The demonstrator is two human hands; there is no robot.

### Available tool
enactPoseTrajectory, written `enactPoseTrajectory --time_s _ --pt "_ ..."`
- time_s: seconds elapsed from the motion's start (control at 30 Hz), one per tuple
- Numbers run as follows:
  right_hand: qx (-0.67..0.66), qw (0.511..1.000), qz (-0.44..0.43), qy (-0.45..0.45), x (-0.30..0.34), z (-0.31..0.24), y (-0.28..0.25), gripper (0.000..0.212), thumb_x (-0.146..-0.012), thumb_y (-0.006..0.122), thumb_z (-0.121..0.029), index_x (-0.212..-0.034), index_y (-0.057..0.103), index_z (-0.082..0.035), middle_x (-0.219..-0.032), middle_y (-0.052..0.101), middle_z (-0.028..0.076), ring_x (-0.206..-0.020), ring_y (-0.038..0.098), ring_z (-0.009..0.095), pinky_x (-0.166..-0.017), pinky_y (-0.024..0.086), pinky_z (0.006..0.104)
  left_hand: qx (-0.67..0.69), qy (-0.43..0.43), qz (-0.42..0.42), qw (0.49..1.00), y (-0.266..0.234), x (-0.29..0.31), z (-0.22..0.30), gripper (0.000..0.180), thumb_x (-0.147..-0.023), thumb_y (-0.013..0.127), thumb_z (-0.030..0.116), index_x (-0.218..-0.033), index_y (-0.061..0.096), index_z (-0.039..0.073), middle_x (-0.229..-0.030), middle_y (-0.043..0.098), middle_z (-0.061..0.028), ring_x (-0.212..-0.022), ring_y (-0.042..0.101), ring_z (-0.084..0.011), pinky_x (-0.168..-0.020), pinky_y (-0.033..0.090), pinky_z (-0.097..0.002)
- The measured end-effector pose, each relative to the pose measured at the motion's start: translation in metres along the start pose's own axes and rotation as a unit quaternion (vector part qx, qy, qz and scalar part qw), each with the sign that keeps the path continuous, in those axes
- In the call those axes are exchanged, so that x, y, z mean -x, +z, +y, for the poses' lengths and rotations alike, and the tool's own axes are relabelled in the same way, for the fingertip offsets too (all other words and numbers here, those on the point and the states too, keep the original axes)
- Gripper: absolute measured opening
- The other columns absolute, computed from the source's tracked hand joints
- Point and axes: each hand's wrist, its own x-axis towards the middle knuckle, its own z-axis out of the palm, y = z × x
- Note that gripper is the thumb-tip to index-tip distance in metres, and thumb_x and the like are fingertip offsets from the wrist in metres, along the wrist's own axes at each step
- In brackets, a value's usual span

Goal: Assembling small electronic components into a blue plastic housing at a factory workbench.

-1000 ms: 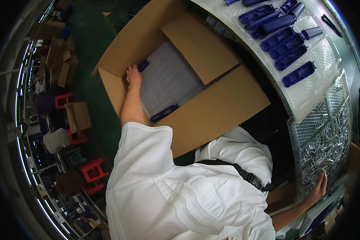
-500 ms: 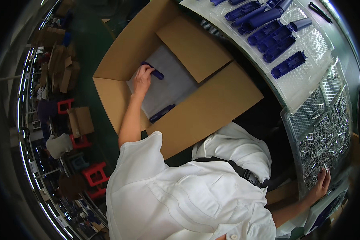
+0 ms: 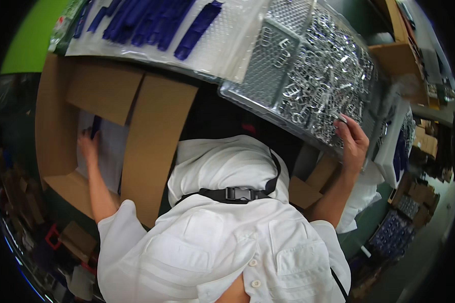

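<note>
My left hand [image 3: 88, 145] is down inside an open cardboard box [image 3: 154, 131] on the left. Its fingers are closed on the end of a dark blue plastic housing [image 3: 96, 124], above a pale sheet [image 3: 112, 146] lining the box. Over on the right, my right hand [image 3: 355, 141] is at the near edge of a clear tray heaped with shiny bent-wire metal clips [image 3: 321, 76]. Thumb and fingers pinch a small metal clip [image 3: 340, 117].
Several blue plastic housings [image 3: 151, 22] lie on bubble wrap [image 3: 232, 43] on the table beyond the box. The tray's left compartment [image 3: 265, 65] holds a few loose clips. At the right stand more cardboard boxes [image 3: 399, 63] and a white bag [image 3: 361, 204].
The view has turned to the right, toward the tray. My left hand stays in the box with the blue housing; my right hand stays at the clips.
</note>
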Motion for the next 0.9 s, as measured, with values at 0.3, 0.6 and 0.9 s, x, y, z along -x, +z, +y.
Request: enactPoseTrajectory --time_s 0.3,0.6,0.9 --pt "0.025 0.997 -0.011 -0.079 0.006 -0.014 -0.002 0.028 -0.097 0.069 -0.002 -0.124 0.070 0.003 -0.104 0.071 0.005 -0.091 0.066 0.010 -0.080 0.052 0.0220 0.166 0.036 -0.089 0.981 0.008 -0.004 0.008 0.053 -0.096 0.067 0.041 -0.131 0.063 0.001 -0.134 0.062 -0.0220 -0.118 0.061 -0.0414 -0.099 0.048 -0.0465" --pt "0.021 0.994 0.081 -0.073 0.000 -0.009 0.015 0.013 -0.090 0.073 0.006 -0.102 0.072 0.001 -0.095 0.071 0.003 -0.078 0.064 0.007 -0.071 0.052 0.0224 0.231 -0.193 -0.126 0.945 0.005 0.014 -0.014 0.048 -0.093 0.074 0.046 -0.115 0.067 0.003 -0.094 0.069 -0.0079 -0.077 0.067 -0.0261 -0.069 0.052 -0.0401" --pt "0.348 0.898 0.075 -0.261 -0.008 -0.028 0.026 0.010 -0.087 0.076 -0.007 -0.096 0.073 -0.006 -0.092 0.070 0.008 -0.084 0.068 0.027 -0.074 0.055 0.0367 0.830 -0.181 -0.152 0.506 -0.213 0.062 0.191 0.046 -0.111 0.047 0.042 -0.143 0.052 0.008 -0.082 0.049 0.0032 -0.056 0.046 -0.0050 -0.048 0.037 -0.0204"
